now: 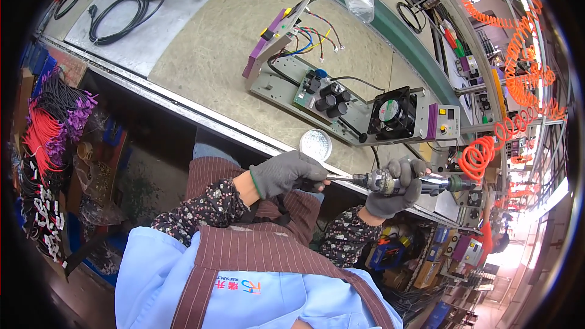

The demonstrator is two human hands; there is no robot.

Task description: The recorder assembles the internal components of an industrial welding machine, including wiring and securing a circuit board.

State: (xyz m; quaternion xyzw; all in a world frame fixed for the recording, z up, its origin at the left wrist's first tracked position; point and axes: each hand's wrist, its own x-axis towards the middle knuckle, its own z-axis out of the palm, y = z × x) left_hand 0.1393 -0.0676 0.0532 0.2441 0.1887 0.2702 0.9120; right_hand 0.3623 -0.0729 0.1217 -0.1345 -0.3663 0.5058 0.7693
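Holding driver (382, 181) near bench edge (198, 116)

Red and blue lettering (227, 284) and a logo (251, 286) mark a light-blue shirt (320, 289), near; small print (456, 127) stands on a purple-edged panel (446, 120), right.

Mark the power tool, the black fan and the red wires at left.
Power tool (379, 181): head view, on the front of its body.
Black fan (389, 110): head view, on its hub.
Red wires (44, 134): head view, on the middle of the bundle.
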